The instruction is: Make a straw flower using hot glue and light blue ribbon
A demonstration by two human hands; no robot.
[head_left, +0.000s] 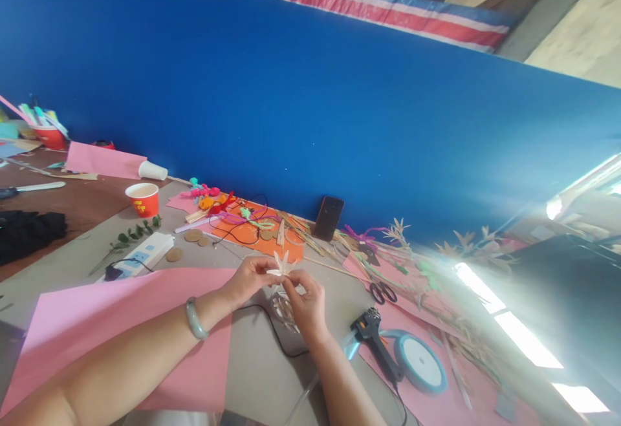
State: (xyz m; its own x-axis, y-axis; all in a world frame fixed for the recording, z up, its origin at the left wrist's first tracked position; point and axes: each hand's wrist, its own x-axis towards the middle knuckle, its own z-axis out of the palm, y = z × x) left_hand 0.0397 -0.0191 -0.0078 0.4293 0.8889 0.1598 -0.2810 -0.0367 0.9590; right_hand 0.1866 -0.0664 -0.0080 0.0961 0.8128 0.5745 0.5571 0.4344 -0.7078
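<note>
Between my two hands is a small pale flower (283, 264) with pointed petals, held up over the table. The fingertips of my left hand (255, 277) pinch its left side, and a bangle sits on that wrist. My right hand (305, 300) pinches the flower low on its right side. Just below the hands, a clear container (283, 308) of pale pieces is partly hidden by my right hand. A black glue gun (376, 342) lies to the right of my right forearm, beside a roll of light blue ribbon (420, 361).
Pink paper (130, 322) lies under my left forearm. Black-handled scissors (383, 293) rest on the right. A phone (328, 218) leans against the blue wall (301, 90). A red paper cup (143, 201) and a white power strip (145, 253) stand at the left, with a black cord (272, 326) nearer me.
</note>
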